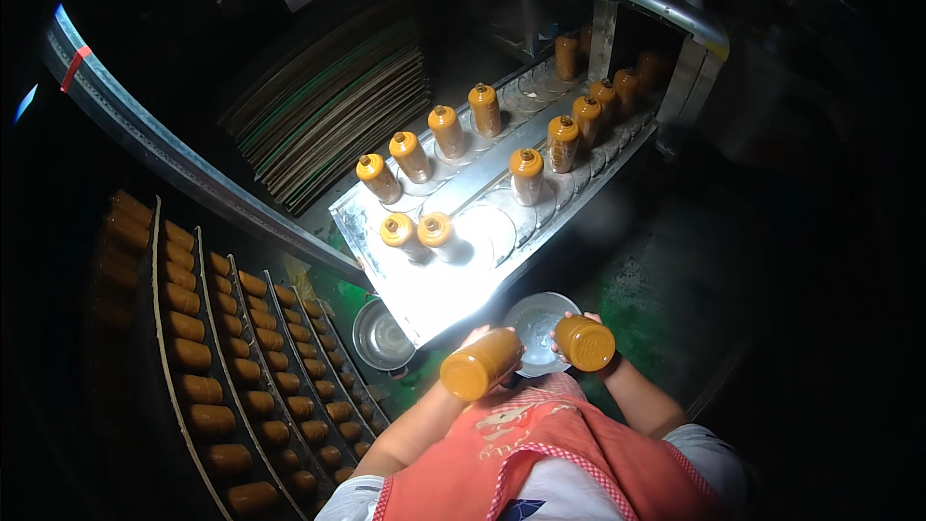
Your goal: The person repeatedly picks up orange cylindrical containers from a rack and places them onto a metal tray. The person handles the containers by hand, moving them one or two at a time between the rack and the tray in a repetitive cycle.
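The left hand (476, 336) closes around the left amber bottle (480, 365), the right hand (558, 336) around the right amber bottle (585, 343); both are held base up and tilted, in front of the apron (617, 463). Each is presumably stiff, slick and, if glass, breakable; the broad cylindrical body seems the surest hold. A metal basin (542, 318), the nearest obstacle, sits below and between them. Beyond, upright bottles (449, 131) stand on a metal conveyor table (434, 285); leftward, a rack (154, 270) carries bottles on their sides.
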